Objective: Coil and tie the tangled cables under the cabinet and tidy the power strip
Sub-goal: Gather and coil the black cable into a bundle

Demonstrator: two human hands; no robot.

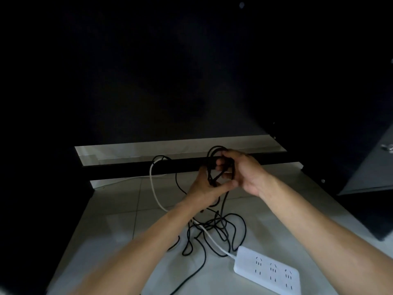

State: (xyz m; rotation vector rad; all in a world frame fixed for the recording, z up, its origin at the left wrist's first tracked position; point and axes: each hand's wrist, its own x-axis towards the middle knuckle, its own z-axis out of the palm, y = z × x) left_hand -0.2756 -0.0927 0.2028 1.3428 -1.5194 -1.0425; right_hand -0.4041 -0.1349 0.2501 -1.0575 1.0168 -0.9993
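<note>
A black cable (214, 154) is gathered into loops held up in front of the dark cabinet (148, 71). My left hand (204, 188) grips the bottom of the loops from below. My right hand (240, 171) curls its fingers round the loops from the right. More black cable (234, 228) lies tangled on the pale tiled floor below my hands. A white power strip (268, 269) lies at the lower right, and its white cord (153, 188) runs through the tangle and up toward the cabinet's base.
A black bar (127, 169) crosses the floor just behind my hands, with a pale strip (119, 152) behind it. An open dark cabinet door (365, 171) stands at the right. The cabinet interior is too dark to make out.
</note>
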